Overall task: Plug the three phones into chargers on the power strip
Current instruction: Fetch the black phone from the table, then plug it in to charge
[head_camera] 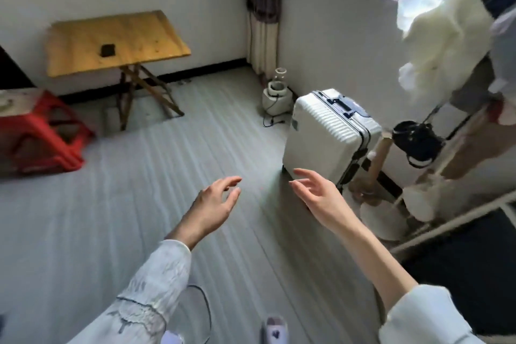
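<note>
Both hands — left hand [215, 201], right hand [318, 195] — are held out above the floor [111, 218], each grip spread, nothing held.

Small dark phone-like object [107, 50] flat on wooden table [83, 36].

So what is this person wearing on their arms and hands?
Both hands are bare: no gloves, rings or watch visible. The left hand comes out of a crinkled white sleeve with a scalloped lace band and grey stitching, reaching the wrist. The right hand has a smoother white sleeve pushed up, leaving the forearm uncovered.
</note>
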A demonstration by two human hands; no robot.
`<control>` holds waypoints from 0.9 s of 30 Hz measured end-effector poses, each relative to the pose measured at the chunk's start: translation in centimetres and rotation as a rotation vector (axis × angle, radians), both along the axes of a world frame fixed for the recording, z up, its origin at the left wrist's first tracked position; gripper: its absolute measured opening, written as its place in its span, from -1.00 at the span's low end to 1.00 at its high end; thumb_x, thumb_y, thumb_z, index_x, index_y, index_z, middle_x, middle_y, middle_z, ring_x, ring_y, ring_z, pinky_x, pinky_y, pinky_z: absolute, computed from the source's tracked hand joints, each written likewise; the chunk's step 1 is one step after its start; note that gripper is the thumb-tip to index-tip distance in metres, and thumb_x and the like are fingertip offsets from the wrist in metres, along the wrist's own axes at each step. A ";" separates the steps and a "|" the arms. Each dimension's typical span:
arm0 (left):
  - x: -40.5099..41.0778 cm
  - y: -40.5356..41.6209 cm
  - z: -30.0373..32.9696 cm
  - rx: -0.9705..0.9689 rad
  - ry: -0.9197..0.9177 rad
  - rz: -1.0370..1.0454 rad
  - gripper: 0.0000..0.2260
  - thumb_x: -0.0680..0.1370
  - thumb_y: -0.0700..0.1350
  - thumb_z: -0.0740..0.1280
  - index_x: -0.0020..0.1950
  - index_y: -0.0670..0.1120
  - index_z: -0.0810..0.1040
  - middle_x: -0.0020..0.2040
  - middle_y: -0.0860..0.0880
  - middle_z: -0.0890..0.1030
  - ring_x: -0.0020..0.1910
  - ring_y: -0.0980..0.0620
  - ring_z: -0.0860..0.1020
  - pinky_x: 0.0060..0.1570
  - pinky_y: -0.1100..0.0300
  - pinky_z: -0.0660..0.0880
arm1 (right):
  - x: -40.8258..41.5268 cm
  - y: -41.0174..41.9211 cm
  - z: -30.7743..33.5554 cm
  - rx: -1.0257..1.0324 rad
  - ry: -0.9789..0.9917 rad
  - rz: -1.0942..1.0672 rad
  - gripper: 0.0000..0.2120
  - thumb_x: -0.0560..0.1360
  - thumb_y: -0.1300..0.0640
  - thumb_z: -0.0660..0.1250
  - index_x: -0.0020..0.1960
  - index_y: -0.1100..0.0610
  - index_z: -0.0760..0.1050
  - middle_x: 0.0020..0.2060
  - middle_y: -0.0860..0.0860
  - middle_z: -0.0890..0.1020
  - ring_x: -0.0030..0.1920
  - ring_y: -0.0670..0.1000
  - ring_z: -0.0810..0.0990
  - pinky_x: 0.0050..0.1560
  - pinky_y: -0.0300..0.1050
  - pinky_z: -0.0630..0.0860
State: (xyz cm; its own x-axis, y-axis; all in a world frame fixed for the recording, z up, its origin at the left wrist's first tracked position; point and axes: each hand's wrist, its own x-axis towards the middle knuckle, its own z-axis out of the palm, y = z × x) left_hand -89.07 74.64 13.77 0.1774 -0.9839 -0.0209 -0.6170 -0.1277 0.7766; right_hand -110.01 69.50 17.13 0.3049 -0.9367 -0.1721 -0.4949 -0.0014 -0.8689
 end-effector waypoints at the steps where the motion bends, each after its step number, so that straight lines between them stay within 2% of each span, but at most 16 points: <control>1: 1.8 -1.3 0.0 0.002 0.000 0.031 -0.73 0.56 -0.12 0.22 0.25 -0.08 0.48 0.21 -0.08 0.56 0.19 0.00 0.52 0.22 0.15 0.41 | 1.8 -2.3 0.1 -0.010 -0.005 0.029 -0.72 0.52 0.12 0.28 0.23 0.06 0.47 -0.06 -0.03 0.61 -0.07 -0.10 0.57 -0.02 -0.27 0.42; 5: 9.6 -7.7 0.1 0.004 -0.036 0.158 -0.73 0.56 -0.11 0.21 0.26 -0.05 0.47 0.23 -0.03 0.54 0.21 0.03 0.49 0.20 0.21 0.37 | 9.8 -12.1 0.3 -0.045 -0.056 0.134 -0.71 0.52 0.11 0.29 0.24 0.06 0.46 0.02 0.05 0.64 0.00 -0.02 0.61 0.07 -0.13 0.49; 8: 15.6 -12.8 0.9 -0.011 -0.067 0.277 -0.73 0.56 -0.10 0.21 0.25 -0.04 0.47 0.22 -0.03 0.55 0.20 0.02 0.49 0.19 0.19 0.37 | 16.0 -19.5 0.8 -0.074 -0.078 0.220 -0.71 0.53 0.09 0.28 0.25 0.05 0.46 0.04 0.06 0.64 -0.01 -0.04 0.60 -0.09 -0.31 0.46; 12: 22.8 -18.2 1.7 0.004 -0.098 0.374 -0.73 0.55 -0.09 0.22 0.24 -0.02 0.48 0.20 -0.01 0.56 0.18 0.02 0.50 0.22 0.15 0.39 | 24.3 -27.5 1.8 -0.085 -0.082 0.320 -0.71 0.53 0.11 0.27 0.25 0.08 0.46 0.06 0.08 0.64 0.00 -0.05 0.59 -0.01 -0.30 0.41; 16: 29.7 -22.8 1.6 -0.007 -0.089 0.467 -0.74 0.55 -0.12 0.24 0.23 -0.03 0.48 0.18 -0.03 0.56 0.17 0.01 0.51 0.22 0.08 0.43 | 32.4 -33.8 2.2 -0.098 -0.073 0.431 -0.69 0.53 0.09 0.26 0.26 0.09 0.46 0.07 0.08 0.64 -0.01 -0.08 0.58 -0.03 -0.31 0.40; 19: 34.9 -26.2 0.5 -0.013 -0.061 0.525 -0.74 0.54 -0.10 0.24 0.22 0.00 0.49 0.14 0.02 0.55 0.15 0.07 0.50 0.18 0.15 0.42 | 38.3 -38.3 2.1 -0.117 -0.069 0.491 -0.68 0.54 0.07 0.25 0.28 0.08 0.44 0.10 0.05 0.62 0.03 -0.11 0.55 0.03 -0.28 0.42; 23: 42.9 -31.0 -1.8 -0.002 -0.052 0.558 -0.75 0.54 -0.10 0.25 0.21 0.00 0.49 0.11 0.04 0.55 0.13 0.10 0.50 0.12 0.21 0.38 | 46.6 -44.2 1.3 -0.148 -0.058 0.524 -0.68 0.54 0.05 0.25 0.28 0.07 0.44 0.09 0.04 0.62 0.02 -0.13 0.54 -0.11 -0.41 0.42; 27: 52.2 -36.3 -4.3 -0.007 -0.028 0.578 -0.75 0.54 -0.10 0.25 0.21 -0.01 0.50 0.11 0.03 0.56 0.14 0.08 0.51 0.13 0.21 0.37 | 55.9 -50.2 0.2 -0.160 -0.044 0.531 -0.68 0.54 0.07 0.26 0.27 0.10 0.45 0.11 0.07 0.62 0.04 -0.10 0.55 0.01 -0.28 0.41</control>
State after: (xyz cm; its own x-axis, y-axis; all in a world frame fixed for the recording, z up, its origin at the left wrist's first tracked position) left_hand -36.90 38.33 9.49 0.6867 -0.7270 -0.0019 -0.4689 -0.4449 0.7630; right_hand -54.07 19.31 17.33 0.7460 -0.6657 -0.0164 -0.3532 -0.3748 -0.8572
